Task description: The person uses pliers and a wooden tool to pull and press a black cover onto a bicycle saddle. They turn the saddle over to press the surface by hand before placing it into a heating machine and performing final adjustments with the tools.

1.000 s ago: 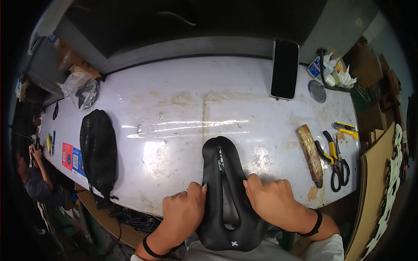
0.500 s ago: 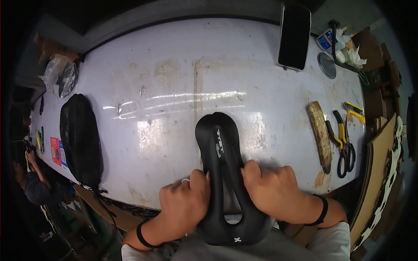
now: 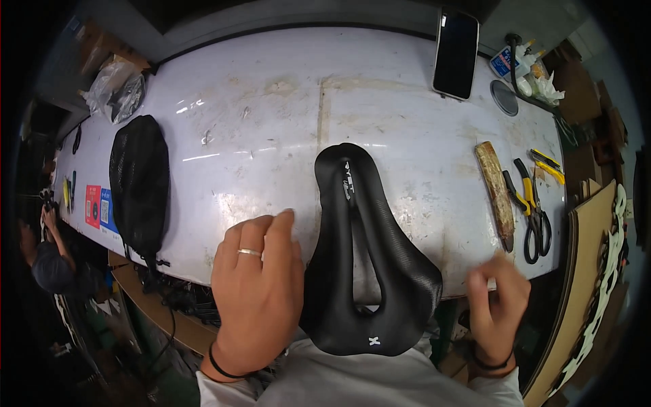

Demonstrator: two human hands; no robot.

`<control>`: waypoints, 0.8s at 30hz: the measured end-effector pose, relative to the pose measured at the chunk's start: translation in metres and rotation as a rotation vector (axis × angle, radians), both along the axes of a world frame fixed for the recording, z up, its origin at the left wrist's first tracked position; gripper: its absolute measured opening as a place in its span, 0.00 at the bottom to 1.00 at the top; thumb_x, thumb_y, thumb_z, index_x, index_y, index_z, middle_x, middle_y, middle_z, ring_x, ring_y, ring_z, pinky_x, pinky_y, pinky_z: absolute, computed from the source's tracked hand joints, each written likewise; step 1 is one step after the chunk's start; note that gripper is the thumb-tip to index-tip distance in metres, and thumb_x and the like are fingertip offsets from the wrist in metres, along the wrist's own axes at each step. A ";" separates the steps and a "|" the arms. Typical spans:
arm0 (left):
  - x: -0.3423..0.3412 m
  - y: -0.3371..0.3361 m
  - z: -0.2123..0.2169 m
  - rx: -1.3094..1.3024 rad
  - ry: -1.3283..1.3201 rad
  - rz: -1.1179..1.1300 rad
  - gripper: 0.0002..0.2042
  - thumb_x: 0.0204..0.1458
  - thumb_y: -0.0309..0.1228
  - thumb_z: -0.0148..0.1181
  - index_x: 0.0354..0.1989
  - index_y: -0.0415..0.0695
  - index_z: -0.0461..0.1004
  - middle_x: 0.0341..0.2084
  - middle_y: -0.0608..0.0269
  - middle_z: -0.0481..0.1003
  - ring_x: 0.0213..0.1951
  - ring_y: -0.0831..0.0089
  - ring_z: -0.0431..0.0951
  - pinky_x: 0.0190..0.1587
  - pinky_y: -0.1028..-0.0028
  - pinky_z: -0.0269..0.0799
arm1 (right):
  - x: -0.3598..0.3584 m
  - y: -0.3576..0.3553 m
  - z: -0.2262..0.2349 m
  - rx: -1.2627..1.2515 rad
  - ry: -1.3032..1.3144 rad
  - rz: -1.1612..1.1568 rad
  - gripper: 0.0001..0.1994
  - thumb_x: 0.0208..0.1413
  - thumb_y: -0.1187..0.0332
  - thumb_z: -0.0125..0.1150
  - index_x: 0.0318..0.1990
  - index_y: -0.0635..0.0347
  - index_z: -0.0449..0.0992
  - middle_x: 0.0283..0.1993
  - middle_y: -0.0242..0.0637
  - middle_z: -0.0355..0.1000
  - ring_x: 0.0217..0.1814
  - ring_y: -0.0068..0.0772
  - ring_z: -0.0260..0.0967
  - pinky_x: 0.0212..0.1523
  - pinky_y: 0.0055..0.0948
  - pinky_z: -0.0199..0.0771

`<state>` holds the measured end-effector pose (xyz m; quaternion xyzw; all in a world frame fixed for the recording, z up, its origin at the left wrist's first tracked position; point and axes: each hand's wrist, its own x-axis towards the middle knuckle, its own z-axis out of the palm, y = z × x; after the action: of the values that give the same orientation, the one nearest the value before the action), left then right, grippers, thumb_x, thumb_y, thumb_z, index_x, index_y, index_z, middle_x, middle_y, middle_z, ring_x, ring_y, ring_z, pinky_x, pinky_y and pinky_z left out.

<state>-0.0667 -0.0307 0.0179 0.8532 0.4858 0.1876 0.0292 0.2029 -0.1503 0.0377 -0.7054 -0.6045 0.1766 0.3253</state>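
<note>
Moved clear of the black saddle (image 3: 400, 271) since the earlier frame, the right hand (image 3: 498, 298) is seen blurred and loosely curled; whether anything is pinched cannot be told. By the saddle's left edge, the left hand (image 3: 260, 281) is held half-bent, its grip hidden. Over the desk's (image 3: 258, 149) near edge, the saddle is shown smoothly covered on top; what is left underneath cannot be judged. Yellow-handled pliers (image 3: 526, 186) are laid aside.
</note>
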 end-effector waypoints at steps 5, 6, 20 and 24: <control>0.029 0.011 0.017 -0.136 -0.331 -0.465 0.24 0.54 0.19 0.66 0.62 0.37 0.76 0.57 0.47 0.78 0.63 0.47 0.77 0.60 0.55 0.76 | 0.014 -0.045 -0.026 -0.545 0.479 0.742 0.11 0.62 0.61 0.76 0.39 0.59 0.84 0.28 0.37 0.79 0.26 0.40 0.78 0.30 0.33 0.78; 0.042 0.012 0.006 -0.212 -0.331 -0.548 0.26 0.56 0.23 0.66 0.65 0.38 0.74 0.61 0.48 0.75 0.68 0.48 0.73 0.65 0.51 0.71 | 0.000 -0.043 -0.039 -0.600 0.469 0.732 0.12 0.62 0.61 0.76 0.41 0.60 0.84 0.29 0.36 0.80 0.27 0.36 0.78 0.32 0.32 0.79; 0.066 0.009 -0.027 -0.270 -0.183 -0.553 0.27 0.66 0.34 0.59 0.72 0.39 0.69 0.69 0.48 0.71 0.75 0.48 0.64 0.74 0.47 0.57 | -0.050 -0.069 -0.077 -0.396 1.163 0.504 0.14 0.65 0.71 0.71 0.55 0.65 0.81 0.41 0.30 0.82 0.38 0.16 0.76 0.36 0.23 0.75; 0.066 0.014 -0.025 -0.266 -0.189 -0.569 0.26 0.66 0.34 0.59 0.72 0.39 0.69 0.68 0.47 0.71 0.75 0.48 0.64 0.74 0.47 0.57 | -0.041 -0.072 -0.085 -0.512 1.092 0.510 0.23 0.66 0.72 0.69 0.65 0.70 0.72 0.55 0.41 0.80 0.51 0.27 0.79 0.49 0.29 0.80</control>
<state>-0.0009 -0.0170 -0.0070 0.9222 0.2430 0.1854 0.2367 0.1623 -0.2227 -0.0474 -0.4038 -0.4397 0.7194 0.3552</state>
